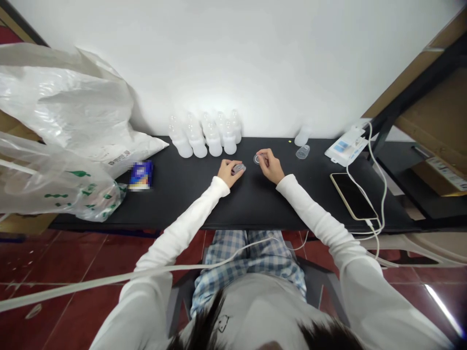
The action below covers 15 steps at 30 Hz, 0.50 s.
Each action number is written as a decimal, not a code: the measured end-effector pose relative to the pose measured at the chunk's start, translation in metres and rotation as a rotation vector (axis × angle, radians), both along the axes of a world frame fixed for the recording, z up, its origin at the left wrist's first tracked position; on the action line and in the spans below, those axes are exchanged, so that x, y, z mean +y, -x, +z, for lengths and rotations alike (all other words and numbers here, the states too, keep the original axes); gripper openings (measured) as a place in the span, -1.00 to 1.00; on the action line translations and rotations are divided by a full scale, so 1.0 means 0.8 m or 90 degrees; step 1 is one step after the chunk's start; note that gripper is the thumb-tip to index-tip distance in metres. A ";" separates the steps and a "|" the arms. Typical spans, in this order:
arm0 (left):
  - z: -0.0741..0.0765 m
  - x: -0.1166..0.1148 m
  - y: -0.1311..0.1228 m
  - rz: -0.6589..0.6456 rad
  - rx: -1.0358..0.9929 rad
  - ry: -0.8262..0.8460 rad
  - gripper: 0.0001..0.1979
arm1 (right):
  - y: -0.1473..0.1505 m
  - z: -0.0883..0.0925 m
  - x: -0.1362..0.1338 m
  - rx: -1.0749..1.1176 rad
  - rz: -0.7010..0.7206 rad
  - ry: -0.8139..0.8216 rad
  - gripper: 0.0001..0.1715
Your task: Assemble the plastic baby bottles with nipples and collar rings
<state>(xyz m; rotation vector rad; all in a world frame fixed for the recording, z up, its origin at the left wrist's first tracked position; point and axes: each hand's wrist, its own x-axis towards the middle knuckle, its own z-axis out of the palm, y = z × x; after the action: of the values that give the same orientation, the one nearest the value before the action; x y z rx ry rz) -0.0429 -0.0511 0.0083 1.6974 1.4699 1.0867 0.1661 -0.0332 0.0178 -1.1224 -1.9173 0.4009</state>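
On the black table, my left hand (229,172) is closed around a small translucent piece (239,168). To its right, my right hand (270,166) pinches a small clear round piece (257,159) at its edge. The two hands are apart. Behind my left hand stand several white bottles (214,146) with clear domed tops, grouped near the wall. Further right, one white bottle (301,137) stands by the wall, with a clear cap (302,152) lying just in front of it.
A blue packet (141,175) lies beside large plastic bags (69,107) at the left. At the right are a phone (353,196) with a white cable (383,194) and a white-and-blue package (346,146). Another cable crosses my lap.
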 end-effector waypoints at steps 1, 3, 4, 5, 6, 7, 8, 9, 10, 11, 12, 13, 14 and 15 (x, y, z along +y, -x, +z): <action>0.004 0.013 -0.022 0.008 -0.094 0.043 -0.72 | 0.002 -0.004 -0.002 0.045 -0.008 0.006 -0.50; 0.011 0.037 -0.058 0.013 -0.309 0.157 -0.81 | 0.004 -0.012 -0.003 0.099 -0.034 0.014 -0.49; 0.014 0.045 -0.071 -0.010 -0.394 0.201 -0.82 | 0.003 -0.016 -0.002 0.110 -0.045 0.019 -0.49; 0.016 0.051 -0.080 -0.017 -0.458 0.225 -0.82 | 0.002 -0.019 -0.001 0.114 -0.052 0.027 -0.49; 0.018 0.054 -0.087 -0.024 -0.507 0.238 -0.82 | 0.001 -0.021 0.001 0.118 -0.057 0.038 -0.50; 0.018 0.055 -0.092 -0.029 -0.538 0.240 -0.83 | 0.000 -0.023 0.004 0.121 -0.063 0.050 -0.51; 0.018 0.054 -0.094 -0.031 -0.557 0.236 -0.84 | -0.001 -0.023 0.006 0.125 -0.072 0.060 -0.54; 0.017 0.051 -0.095 -0.035 -0.566 0.232 -0.84 | -0.001 -0.023 0.009 0.127 -0.083 0.062 -0.57; 0.015 0.048 -0.095 -0.043 -0.569 0.230 -0.84 | -0.002 -0.023 0.011 0.126 -0.094 0.055 -0.62; 0.014 0.046 -0.095 -0.050 -0.568 0.227 -0.84 | -0.002 -0.022 0.013 0.121 -0.102 0.037 -0.67; 0.012 0.043 -0.094 -0.056 -0.567 0.225 -0.83 | -0.003 -0.020 0.014 0.113 -0.105 0.012 -0.71; 0.010 0.042 -0.094 -0.061 -0.566 0.224 -0.83 | -0.003 -0.019 0.015 0.105 -0.106 -0.016 -0.74; 0.009 0.042 -0.094 -0.063 -0.563 0.224 -0.82 | -0.003 -0.018 0.015 0.099 -0.105 -0.039 -0.76; 0.007 0.042 -0.094 -0.061 -0.556 0.222 -0.80 | -0.002 -0.017 0.015 0.099 -0.105 -0.051 -0.76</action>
<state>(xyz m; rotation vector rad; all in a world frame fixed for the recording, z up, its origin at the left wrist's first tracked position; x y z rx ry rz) 0.0324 -0.0176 0.0140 0.8491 0.9171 1.2075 0.1681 -0.0212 0.0044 -1.1519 -1.6771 0.3082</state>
